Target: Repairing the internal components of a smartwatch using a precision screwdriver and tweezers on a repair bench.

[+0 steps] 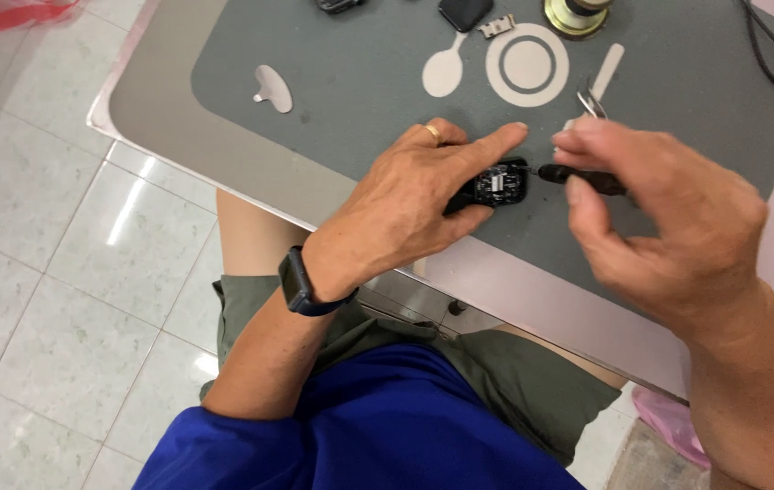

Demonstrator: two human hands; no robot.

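Note:
My left hand [414, 204], with a gold ring and a dark wrist band, pins a small black opened device [498, 184] against the grey mat [332, 82]; thumb and forefinger clamp its sides and its inner parts show. My right hand [668, 213] grips a thin black screwdriver [586, 178], whose tip touches the device's right edge.
Metal tweezers [590, 102] lie just behind my right hand. At the mat's far edge are a black square part [465, 13], a small metal piece [496, 27], a brass-coloured round thing [575, 14] and black cables [772, 54]. The table edge [178, 154] runs diagonally near my lap.

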